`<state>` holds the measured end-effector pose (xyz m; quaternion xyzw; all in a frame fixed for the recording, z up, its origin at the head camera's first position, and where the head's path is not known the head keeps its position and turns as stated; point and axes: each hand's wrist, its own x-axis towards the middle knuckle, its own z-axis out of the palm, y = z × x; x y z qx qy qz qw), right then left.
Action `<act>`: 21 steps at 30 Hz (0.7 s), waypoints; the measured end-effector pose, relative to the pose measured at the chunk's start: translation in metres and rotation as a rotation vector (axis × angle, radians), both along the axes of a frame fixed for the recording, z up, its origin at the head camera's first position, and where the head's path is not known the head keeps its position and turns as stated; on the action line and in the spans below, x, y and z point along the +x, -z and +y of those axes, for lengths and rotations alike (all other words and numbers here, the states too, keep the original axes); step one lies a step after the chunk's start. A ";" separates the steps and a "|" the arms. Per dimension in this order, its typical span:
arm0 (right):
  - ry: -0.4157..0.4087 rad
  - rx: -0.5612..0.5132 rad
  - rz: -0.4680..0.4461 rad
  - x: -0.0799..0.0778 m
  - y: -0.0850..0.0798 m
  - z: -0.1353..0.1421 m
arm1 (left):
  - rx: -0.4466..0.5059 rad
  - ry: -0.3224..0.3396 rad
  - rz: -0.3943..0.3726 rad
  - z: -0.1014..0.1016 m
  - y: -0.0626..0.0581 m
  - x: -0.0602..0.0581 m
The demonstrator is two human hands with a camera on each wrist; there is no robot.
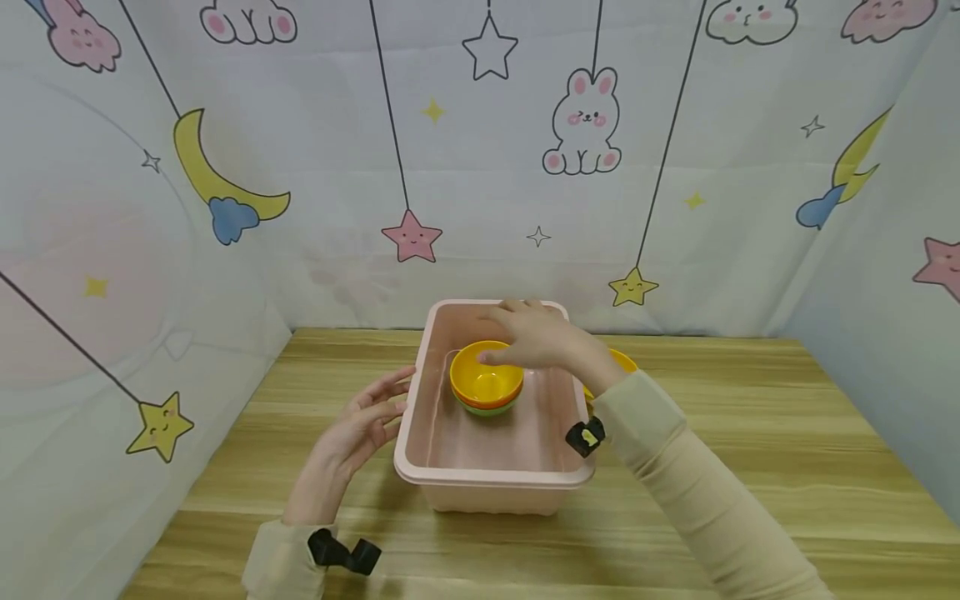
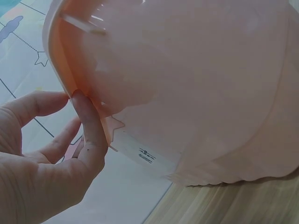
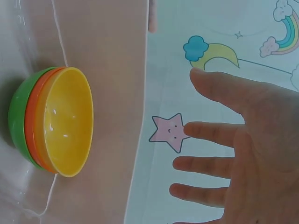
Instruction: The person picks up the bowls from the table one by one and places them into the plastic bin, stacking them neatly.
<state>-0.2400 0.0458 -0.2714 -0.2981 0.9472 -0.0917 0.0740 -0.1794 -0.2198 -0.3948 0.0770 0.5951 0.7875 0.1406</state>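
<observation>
A pink plastic bin stands on the table. Inside sits a nested stack of bowls, with a yellow bowl on top, an orange bowl beneath it and a green bowl at the bottom. My left hand is at the bin's left side; its fingertips pinch the rim in the left wrist view. Above the bin's far right part, my right hand is held with fingers spread, holding nothing. In the right wrist view its palm and fingers are apart from the bowls.
Just right of the bin, a yellow rounded thing is mostly hidden by the right wrist. The wooden table extends to both sides. A white cloth backdrop with stars, moons and a rabbit encloses the back and sides.
</observation>
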 end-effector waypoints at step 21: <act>0.025 -0.201 0.110 0.020 0.007 0.032 | 0.001 0.007 0.009 0.000 0.000 0.000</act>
